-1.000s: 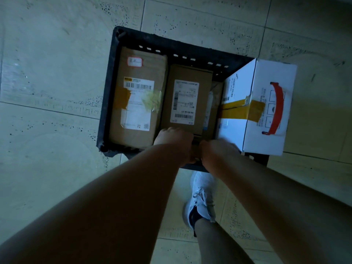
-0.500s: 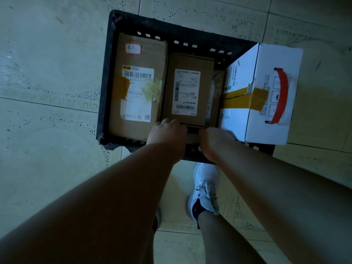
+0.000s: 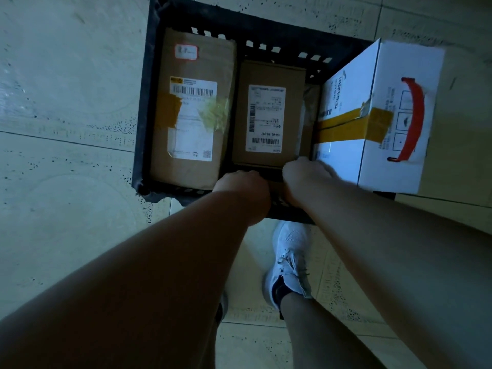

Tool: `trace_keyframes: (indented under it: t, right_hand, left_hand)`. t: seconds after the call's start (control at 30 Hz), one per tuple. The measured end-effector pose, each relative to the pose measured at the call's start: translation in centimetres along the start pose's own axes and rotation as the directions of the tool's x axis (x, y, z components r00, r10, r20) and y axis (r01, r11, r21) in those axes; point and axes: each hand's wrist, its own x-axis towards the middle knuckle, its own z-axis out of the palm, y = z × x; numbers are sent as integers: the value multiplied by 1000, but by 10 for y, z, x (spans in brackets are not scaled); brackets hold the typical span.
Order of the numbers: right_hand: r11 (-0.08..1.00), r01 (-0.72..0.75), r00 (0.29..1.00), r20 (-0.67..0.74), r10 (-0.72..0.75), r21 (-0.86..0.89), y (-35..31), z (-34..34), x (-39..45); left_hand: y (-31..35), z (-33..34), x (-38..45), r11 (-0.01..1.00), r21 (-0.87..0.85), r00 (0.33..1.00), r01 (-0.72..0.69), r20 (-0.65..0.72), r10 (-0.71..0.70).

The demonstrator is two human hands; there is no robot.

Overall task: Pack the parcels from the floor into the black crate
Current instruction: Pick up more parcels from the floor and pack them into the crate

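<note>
The black crate (image 3: 142, 107) stands on the tiled floor. Inside it, a large brown parcel (image 3: 165, 161) lies at the left and a smaller brown parcel (image 3: 269, 73) in the middle. A thin parcel (image 3: 310, 107) is wedged beside a white box (image 3: 399, 62), which has yellow tape and a red handle and leans over the right rim. My left hand (image 3: 242, 190) and my right hand (image 3: 303, 179) are side by side at the near wall. Both curl down on a small brown parcel (image 3: 277, 186); only a strip of it shows and my fingers are hidden.
Pale speckled floor tiles surround the crate on all sides. My foot in a white shoe (image 3: 290, 259) stands just in front of the crate's near wall, under my arms.
The crate has shifted slightly up in the view. My hands stay at the near wall, with the right hand a little further in towards the white box.
</note>
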Motion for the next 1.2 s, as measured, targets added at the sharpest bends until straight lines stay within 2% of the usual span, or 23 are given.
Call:
trace_keyframes:
  t: [0.03, 0.23, 0.3, 0.33, 0.4, 0.53, 0.63, 0.73, 0.87, 1.03, 1.2]
  right_hand:
    - [996, 23, 1000, -10, -24, -90, 0, -2, -2]
    - [999, 41, 996, -84, -42, -12, 4, 0, -3]
    - [998, 57, 998, -24, -57, 9, 4, 0, -10]
    - [998, 61, 998, -33, -60, 30, 4, -2, -15]
    - [992, 94, 984, -160, -80, 81, 5, -7, -32]
    - [928, 216, 863, -505, -36, 302, 9, -26, -103]
    - [765, 373, 787, -616, 39, 525, 19, -43, -181]
    - [681, 466, 682, -720, 129, 564, 38, -48, -259]
    - [595, 484, 606, -736, 301, 641, 61, -53, -351]
    - [515, 492, 545, -710, 446, 702, 89, -58, -445]
    - [474, 555, 461, -728, 508, 683, 132, -51, -495]
  left_hand:
    - [0, 1, 2, 1000, -16, 1000, -4, 11, 4]
    - [0, 1, 2, 996, 61, 995, -72, 76, 67]
    - [1, -2, -6, 995, 57, 992, -88, 92, 82]
    - [0, -6, -13, 996, 42, 996, -72, 55, 70]
    - [3, -21, -32, 1000, -4, 996, -31, -85, 31]
    - [24, -60, -88, 993, -118, 945, -12, -325, -27]
    - [46, -95, -138, 984, -169, 919, -47, -394, -24]
    - [68, -121, -195, 966, -224, 859, -132, -512, -1]
    - [102, -142, -278, 954, -155, 748, -257, -657, 95]
    - [149, -156, -360, 908, -105, 708, -406, -664, 240]
    - [196, -166, -386, 847, -34, 599, -531, -722, 346]
